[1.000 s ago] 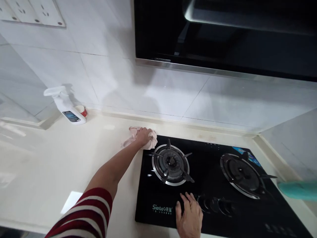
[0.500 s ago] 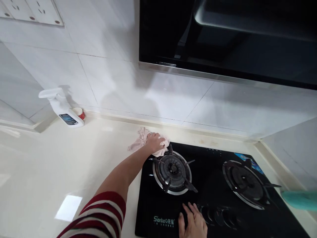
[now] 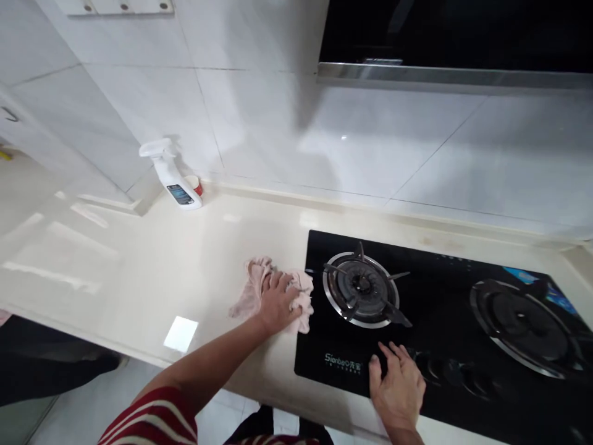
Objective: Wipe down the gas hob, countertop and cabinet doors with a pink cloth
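My left hand (image 3: 278,304) presses a crumpled pale pink cloth (image 3: 251,290) onto the cream countertop (image 3: 152,272), right beside the left edge of the black gas stove (image 3: 319,346). Part of the cloth laps over that edge. The fingers are bent over the cloth. My right hand (image 3: 397,383) rests on the stove's front edge, between the brand lettering and the control knobs (image 3: 456,372), fingers spread and holding nothing. Behind it sits the left burner (image 3: 362,285) with its pan supports; the right burner (image 3: 523,324) lies farther right.
A white spray bottle (image 3: 175,179) stands against the tiled wall, with a small red-and-white cup (image 3: 194,184) behind it. The black range hood (image 3: 454,37) overhangs the stove. Past the counter's front edge, a dark-clothed leg (image 3: 50,358) shows at lower left.
My left hand has drawn the cloth from the stove's back left corner toward me along its left edge. My right hand stays on the stove front. The camera view has shifted left and down.
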A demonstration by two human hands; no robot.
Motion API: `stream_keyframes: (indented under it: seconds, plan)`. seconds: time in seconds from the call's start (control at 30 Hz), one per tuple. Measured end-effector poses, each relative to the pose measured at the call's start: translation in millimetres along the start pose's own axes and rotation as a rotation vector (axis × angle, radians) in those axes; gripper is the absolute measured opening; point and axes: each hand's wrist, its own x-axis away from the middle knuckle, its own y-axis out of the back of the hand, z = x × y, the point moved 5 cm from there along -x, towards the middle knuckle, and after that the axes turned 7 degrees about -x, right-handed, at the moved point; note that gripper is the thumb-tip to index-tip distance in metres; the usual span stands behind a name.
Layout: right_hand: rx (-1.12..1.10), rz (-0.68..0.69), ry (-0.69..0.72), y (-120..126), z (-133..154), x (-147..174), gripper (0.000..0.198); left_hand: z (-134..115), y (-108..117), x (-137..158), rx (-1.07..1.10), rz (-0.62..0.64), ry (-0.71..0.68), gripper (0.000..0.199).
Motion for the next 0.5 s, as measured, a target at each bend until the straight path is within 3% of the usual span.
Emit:
stream_keyframes:
  seconds: [0.2, 0.3, 0.4, 0.5]
  plan:
    - [-0.023, 0.024, -0.027, -5.0, -9.7, 4.1, 0.065, -23.0, 25.1, 136.1, 0.07, -0.044, 0.076, 0.037]
    - [0.006, 0.049, -0.05, 1.1, 0.9, -1.0, 0.062, -20.1, 30.6, 181.6, 0.043, -0.043, 0.191, 0.046]
    - [0.018, 0.054, -0.053, 6.5, 11.2, -4.2, 0.058, -15.7, 23.5, 186.5, 0.062, 0.038, 0.276, 0.053]
    - [0.028, 0.051, -0.022, 7.5, 16.8, -4.4, 0.057, -9.3, 9.7, 142.4, 0.073, 0.113, 0.265, 0.055]
